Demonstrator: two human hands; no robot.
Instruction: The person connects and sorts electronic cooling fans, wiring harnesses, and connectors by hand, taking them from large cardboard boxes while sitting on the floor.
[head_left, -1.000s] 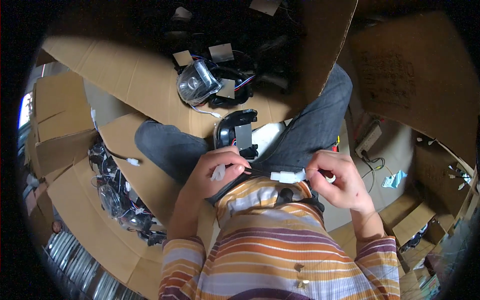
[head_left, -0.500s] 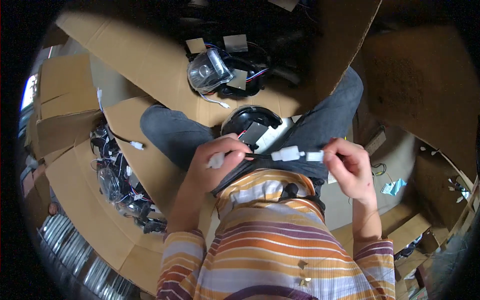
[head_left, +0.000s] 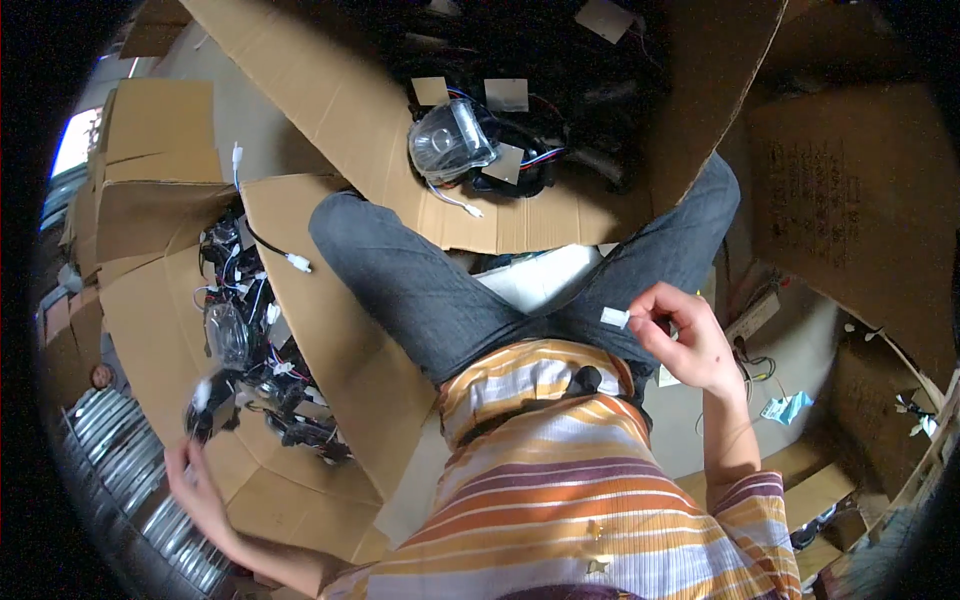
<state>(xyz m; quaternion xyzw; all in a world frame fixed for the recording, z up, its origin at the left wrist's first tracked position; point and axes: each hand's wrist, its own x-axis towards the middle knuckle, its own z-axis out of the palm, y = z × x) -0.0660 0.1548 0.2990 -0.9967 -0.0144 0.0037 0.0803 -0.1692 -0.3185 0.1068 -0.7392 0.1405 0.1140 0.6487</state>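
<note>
My right hand is over my right thigh, thumb and fingers pinching a small white plug connector. Its wire, if there is one, cannot be made out. Far to the left, my left hand reaches over the edge of a cardboard box, its fingers apart and nothing visible in them. Just beyond its fingertips is a black, rounded lamp unit with a white blurred end, inside the box. Several black and clear lamp units with wires and white plugs lie heaped there.
In front of my knees a large open carton holds a clear-covered lamp and several metal plates. Stacked shiny parts stand at the left. A big box and a light blue scrap are on the right.
My hands have parted; the white connectors are pulled apart. My left hand has swung left to the box and let go of the lamp unit. The black part between my legs is gone.
</note>
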